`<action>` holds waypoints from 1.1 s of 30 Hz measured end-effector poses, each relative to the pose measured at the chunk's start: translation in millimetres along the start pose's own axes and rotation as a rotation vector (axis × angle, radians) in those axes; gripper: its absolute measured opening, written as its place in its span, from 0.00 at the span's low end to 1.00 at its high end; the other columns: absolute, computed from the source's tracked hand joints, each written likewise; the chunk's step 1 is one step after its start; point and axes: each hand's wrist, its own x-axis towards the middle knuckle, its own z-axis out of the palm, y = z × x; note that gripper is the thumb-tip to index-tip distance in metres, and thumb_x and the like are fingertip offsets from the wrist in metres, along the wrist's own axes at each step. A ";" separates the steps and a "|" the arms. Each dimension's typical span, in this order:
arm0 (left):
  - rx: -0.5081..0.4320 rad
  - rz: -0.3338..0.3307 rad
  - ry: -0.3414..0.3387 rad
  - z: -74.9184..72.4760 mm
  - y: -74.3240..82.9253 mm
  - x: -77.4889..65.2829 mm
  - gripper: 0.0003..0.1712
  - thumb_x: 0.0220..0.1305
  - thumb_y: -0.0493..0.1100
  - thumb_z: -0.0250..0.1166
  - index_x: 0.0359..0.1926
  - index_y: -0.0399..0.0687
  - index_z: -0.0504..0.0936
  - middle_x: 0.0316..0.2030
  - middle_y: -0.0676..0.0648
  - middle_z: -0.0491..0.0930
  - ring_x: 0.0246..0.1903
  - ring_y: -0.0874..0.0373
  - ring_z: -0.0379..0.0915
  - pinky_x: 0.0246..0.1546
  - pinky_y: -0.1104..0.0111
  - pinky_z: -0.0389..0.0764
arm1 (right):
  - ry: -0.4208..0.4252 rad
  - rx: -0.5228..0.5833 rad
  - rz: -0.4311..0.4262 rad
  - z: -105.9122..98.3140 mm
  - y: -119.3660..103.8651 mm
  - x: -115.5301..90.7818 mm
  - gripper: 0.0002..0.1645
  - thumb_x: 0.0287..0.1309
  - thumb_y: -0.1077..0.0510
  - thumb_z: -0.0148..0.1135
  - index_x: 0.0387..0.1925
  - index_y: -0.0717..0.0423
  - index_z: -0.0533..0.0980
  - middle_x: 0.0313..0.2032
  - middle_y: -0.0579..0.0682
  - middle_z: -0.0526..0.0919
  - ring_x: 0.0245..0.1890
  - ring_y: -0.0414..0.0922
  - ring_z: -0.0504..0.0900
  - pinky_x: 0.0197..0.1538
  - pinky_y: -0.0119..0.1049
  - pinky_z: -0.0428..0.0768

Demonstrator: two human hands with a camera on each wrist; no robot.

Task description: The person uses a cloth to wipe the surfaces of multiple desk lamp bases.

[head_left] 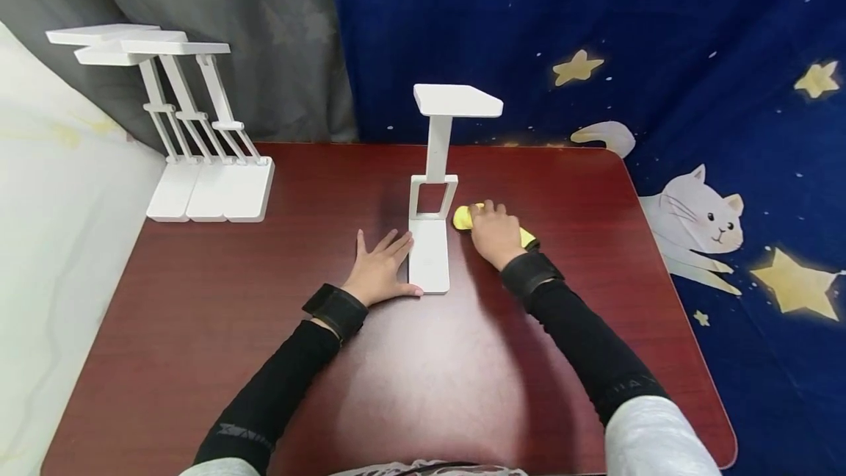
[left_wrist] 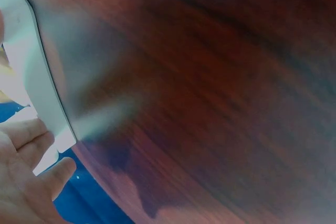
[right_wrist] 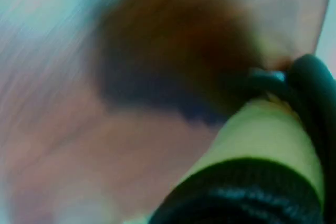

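A white folding desk lamp (head_left: 429, 255) stands unfolded near the table's middle, its flat head at the top of a jointed arm. My left hand (head_left: 382, 270) lies with spread fingers at the left side of the lamp's base, thumb and fingertips right at its edge. In the left wrist view, the fingers (left_wrist: 31, 140) overlap the white base (left_wrist: 47, 87). To the right of the lamp, my right hand (head_left: 496, 233) grips a yellow thing with a dark end (head_left: 463, 218) from above, low over the table. The palm hides most of it, and the right wrist view is blurred.
Three similar white lamps (head_left: 246, 193) stand side by side at the table's back left corner. A grey curtain (head_left: 277, 42) and a blue cloth with stars and a cat (head_left: 423, 13) hang behind the reddish-brown table (head_left: 218, 300). A pale wall (head_left: 59, 241) borders the left side.
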 end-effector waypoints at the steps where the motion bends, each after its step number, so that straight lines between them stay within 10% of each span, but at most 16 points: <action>1: 0.002 0.000 -0.001 0.1 -0.3 -0.1 0.60 0.56 0.72 0.73 0.79 0.43 0.65 0.80 0.45 0.63 0.81 0.46 0.54 0.72 0.24 0.39 | -0.013 0.004 0.002 2.9 -5.1 4.2 0.24 0.71 0.63 0.53 0.66 0.60 0.76 0.57 0.66 0.80 0.51 0.64 0.82 0.42 0.60 0.87; 20: -0.006 -0.001 -0.002 -2.9 -0.1 0.1 0.60 0.57 0.70 0.74 0.79 0.43 0.64 0.80 0.45 0.62 0.81 0.46 0.54 0.73 0.24 0.39 | 0.137 -0.093 -0.285 18.5 -24.4 -62.8 0.22 0.62 0.61 0.66 0.58 0.58 0.82 0.48 0.62 0.82 0.43 0.58 0.84 0.28 0.50 0.85; 33: 0.068 -0.010 -0.025 -5.8 2.1 -0.4 0.49 0.69 0.70 0.62 0.79 0.46 0.65 0.80 0.48 0.63 0.82 0.47 0.52 0.74 0.26 0.38 | 0.146 0.056 -0.610 3.1 -18.8 -120.8 0.34 0.51 0.55 0.78 0.60 0.57 0.79 0.50 0.55 0.84 0.45 0.52 0.84 0.34 0.45 0.86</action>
